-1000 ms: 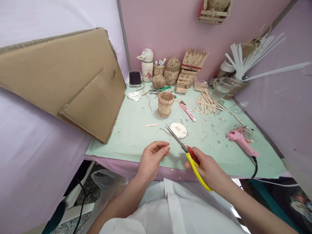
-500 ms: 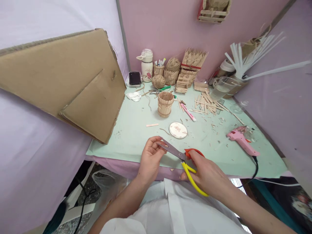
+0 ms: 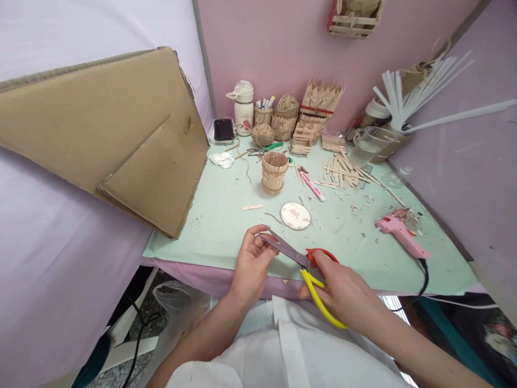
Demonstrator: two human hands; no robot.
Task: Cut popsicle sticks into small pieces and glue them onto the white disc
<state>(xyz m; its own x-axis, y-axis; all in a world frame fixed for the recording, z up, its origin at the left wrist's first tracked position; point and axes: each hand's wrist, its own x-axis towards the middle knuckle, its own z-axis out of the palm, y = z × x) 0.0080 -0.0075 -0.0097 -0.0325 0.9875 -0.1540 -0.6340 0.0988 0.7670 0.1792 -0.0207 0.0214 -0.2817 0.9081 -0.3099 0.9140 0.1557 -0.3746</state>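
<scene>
The right hand (image 3: 341,283) has its grip wrapped round the scissors (image 3: 299,258), blades (image 3: 285,247) towards ten o'clock at the left hand (image 3: 251,265); whether that one pinches anything, I can't tell. Stiff, probably light: best held by the handles (image 3: 323,307).

Taking the slatted wooden cup (image 3: 273,180) as the dial's centre, I see the person's right hand (image 3: 339,283) at five o'clock, gripping yellow-and-red-handled scissors (image 3: 299,259). The blades stand slightly parted, their ends at the fingertips of the left hand (image 3: 250,264), towards half past six. (Whether those curled fingers pinch some scrap, I can't make out.) A round white dish (image 3: 297,224) bearing wood bits sits nearer the cup at five. Loose wooden sticks (image 3: 343,172) lie heaped at three, a pink glue gun (image 3: 404,237) at four, a white bottle (image 3: 243,114) stands at eleven, and cardboard (image 3: 157,108) leans at nine.
</scene>
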